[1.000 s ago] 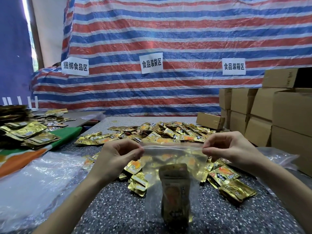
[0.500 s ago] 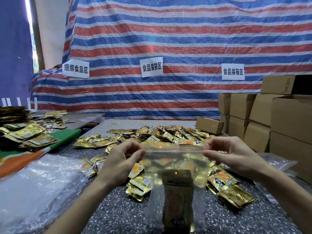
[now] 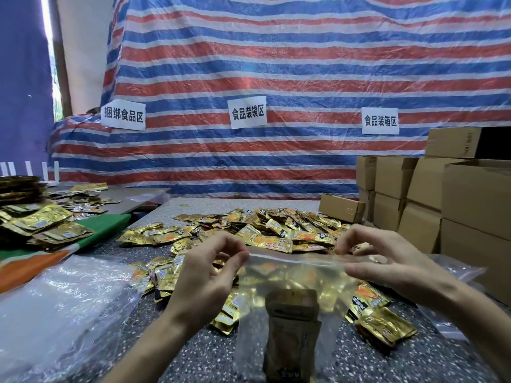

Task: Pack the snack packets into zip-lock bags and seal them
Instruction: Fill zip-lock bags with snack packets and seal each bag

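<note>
A red, white and blue striped tarpaulin point(image 3: 304, 64) hangs behind the far edge of the speckled surface point(image 3: 210, 352). Brown cardboard boxes point(image 3: 475, 194) are stacked along its right edge. A heap of gold foil snack packets point(image 3: 265, 230) spreads across the middle towards the far edge, and crumpled clear plastic film point(image 3: 60, 299) lies at the left edge.

The zip-lock bag point(image 3: 293, 275) is held up above the near edge, in the middle, stretched between both hands. One dark gold packet point(image 3: 291, 335) stands upright inside it, low in the bag. The left hand point(image 3: 204, 275) pinches the left end of the top strip between thumb and forefinger, its other fingers point(image 3: 221, 241) loosely curled. The right hand point(image 3: 387, 261) pinches the right end of the strip in the same way.

The bag looks like thin, limp, slick film and weighs little even when loaded. The zip strip is probably its only firm part, so the strip ends are the sensible hold, with the closure pressed along between them. The foil packets seem light, crinkly and apt to slide.

Three white paper signs point(image 3: 247, 112) on the tarpaulin read, left to right, 捆绑食品区, 食品装袋区 and 食品装箱区. Print on the packets and boxes is too small to read.
</note>
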### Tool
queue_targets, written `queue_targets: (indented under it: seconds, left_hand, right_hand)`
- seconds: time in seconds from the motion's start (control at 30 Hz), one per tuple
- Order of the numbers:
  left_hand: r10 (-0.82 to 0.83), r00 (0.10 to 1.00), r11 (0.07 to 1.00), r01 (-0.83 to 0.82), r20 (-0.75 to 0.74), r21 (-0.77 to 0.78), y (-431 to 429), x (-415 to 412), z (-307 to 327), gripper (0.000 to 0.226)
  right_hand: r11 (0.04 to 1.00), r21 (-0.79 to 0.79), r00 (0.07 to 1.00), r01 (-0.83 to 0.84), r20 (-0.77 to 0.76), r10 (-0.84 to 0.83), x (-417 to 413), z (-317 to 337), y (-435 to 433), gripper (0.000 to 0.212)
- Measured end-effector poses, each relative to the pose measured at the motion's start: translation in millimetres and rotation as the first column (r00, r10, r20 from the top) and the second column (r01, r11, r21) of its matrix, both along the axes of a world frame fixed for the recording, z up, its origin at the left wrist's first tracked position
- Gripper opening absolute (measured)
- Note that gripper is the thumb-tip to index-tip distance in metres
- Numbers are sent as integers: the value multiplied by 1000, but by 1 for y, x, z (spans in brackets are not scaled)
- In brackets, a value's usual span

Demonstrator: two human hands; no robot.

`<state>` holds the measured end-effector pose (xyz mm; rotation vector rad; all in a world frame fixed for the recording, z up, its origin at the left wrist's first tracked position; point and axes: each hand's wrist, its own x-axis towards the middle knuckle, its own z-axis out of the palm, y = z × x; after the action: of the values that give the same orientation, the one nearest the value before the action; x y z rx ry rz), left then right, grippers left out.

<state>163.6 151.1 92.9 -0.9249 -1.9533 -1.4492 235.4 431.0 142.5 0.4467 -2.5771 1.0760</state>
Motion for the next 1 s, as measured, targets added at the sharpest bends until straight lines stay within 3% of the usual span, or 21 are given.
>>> queue_targets:
  seconds: [0.1, 0.23, 0.43, 0.6, 0.87, 1.0]
  left_hand:
    - [3, 996, 999, -6, -89, -35, 8, 4, 4, 3]
    - [-21, 993, 997, 12, -119, -75, 14, 3, 5, 8]
    - [-9, 992, 995, -3, -122, -101, 5, -1, 8, 12]
    - [-10, 991, 991, -9, -134, -137, 0, -3, 11, 14]
    - [24, 993, 991, -39, -117, -131, 4, -1, 15, 21]
    - [7, 999, 993, -12, -43, -116, 4, -1, 15, 21]
  right_hand:
    - [972, 231, 993, 37, -120, -9, 0, 11, -29, 40]
    - [910, 414, 980, -5, -177, 86, -17, 18, -76, 36]
    - [951, 283, 982, -126, -99, 159, -38, 21, -91, 12]
    - [950, 240, 970, -201, -84, 226, -46, 22, -90, 10]
    - [951, 286, 972, -120, -159, 171, -48, 18, -91, 3]
    - [949, 290, 980, -123, -117, 163, -49, 21, -91, 3]
